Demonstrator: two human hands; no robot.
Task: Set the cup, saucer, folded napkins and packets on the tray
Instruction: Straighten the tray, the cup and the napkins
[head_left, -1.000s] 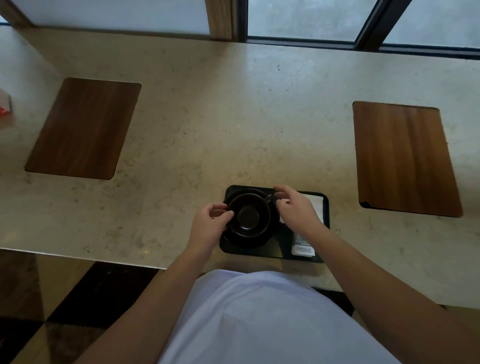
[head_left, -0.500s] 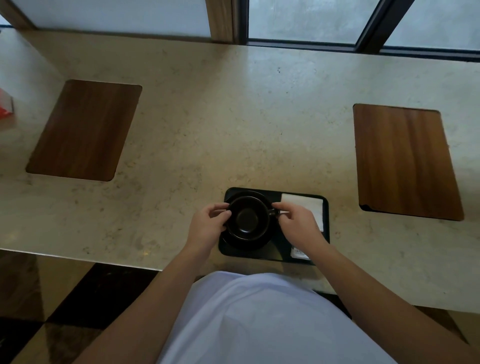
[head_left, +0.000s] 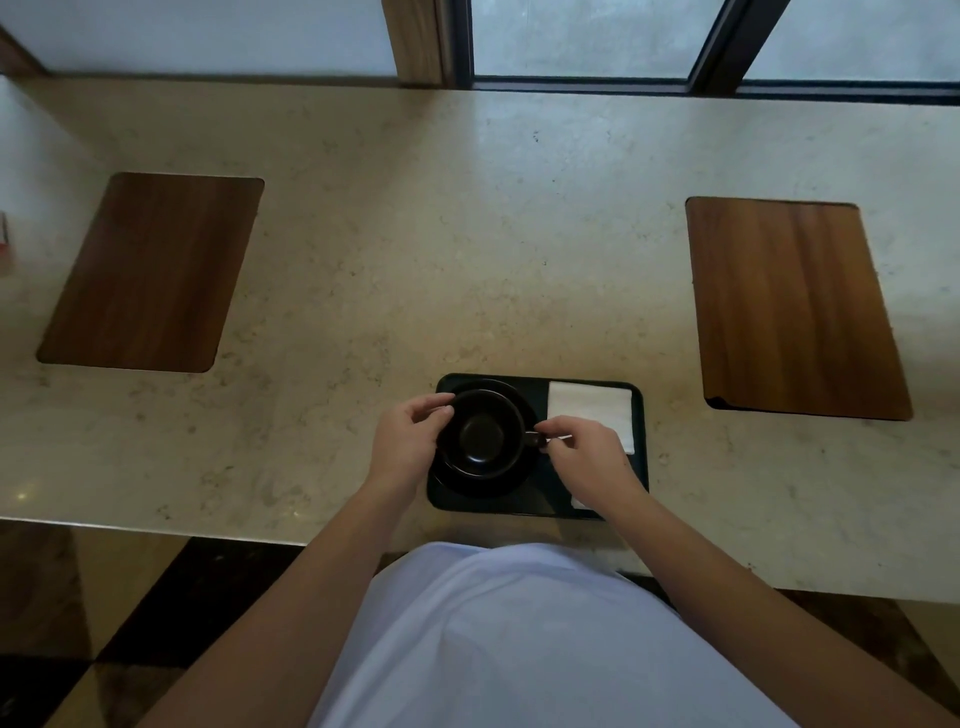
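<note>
A black tray (head_left: 640, 467) lies near the counter's front edge. On its left half a black cup (head_left: 480, 439) stands on a black saucer (head_left: 511, 480). My left hand (head_left: 408, 447) grips the cup's left rim. My right hand (head_left: 584, 457) pinches the cup's handle at the right. A white folded napkin (head_left: 589, 410) lies on the tray's right half, partly under my right hand. A white packet corner (head_left: 579, 502) shows below my right wrist; the rest is hidden.
Two wooden placemats lie on the beige stone counter (head_left: 467, 260), one at the left (head_left: 150, 273) and one at the right (head_left: 792, 306). A red and white object (head_left: 4, 244) sits at the far left edge. Windows run along the back.
My right hand has slid from the far side of the cup down to its handle, uncovering the napkin and covering the packet. The left hand has stayed on the cup's left rim.
</note>
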